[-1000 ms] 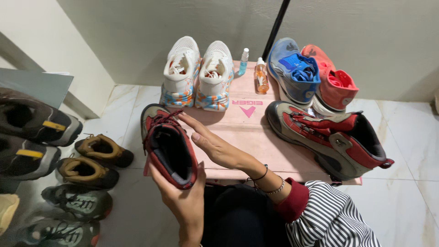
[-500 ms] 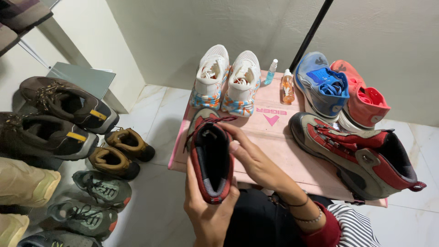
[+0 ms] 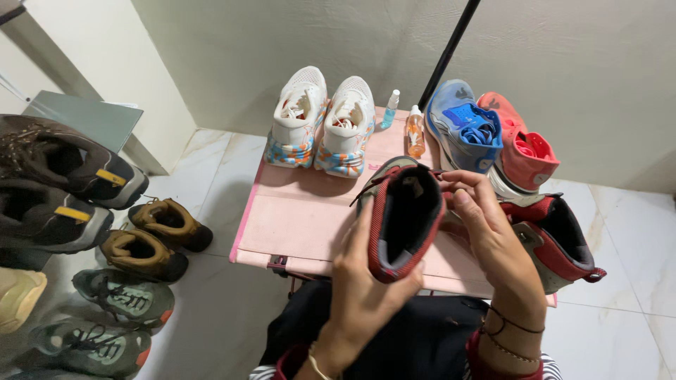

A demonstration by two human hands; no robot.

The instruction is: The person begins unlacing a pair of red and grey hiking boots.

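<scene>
My left hand (image 3: pixel 359 295) grips the heel of a red, grey and black high-top shoe (image 3: pixel 403 214), held up with its opening toward me over the pink low table (image 3: pixel 296 218). My right hand (image 3: pixel 486 225) pinches the shoe's collar and laces on its right side. Its matching shoe (image 3: pixel 556 239) lies on the table's right end, partly behind my right hand.
A white pair with orange-blue soles (image 3: pixel 324 119), two small spray bottles (image 3: pixel 415 130) and a blue and a coral shoe (image 3: pixel 493 134) stand at the table's back. Brown and green pairs (image 3: pixel 141 246) sit on the tiled floor at left, more shoes on a rack (image 3: pixel 56 176).
The view has swung right and nearer. The held shoe has been raised and turned so its opening faces me; my right hand moved to its collar.
</scene>
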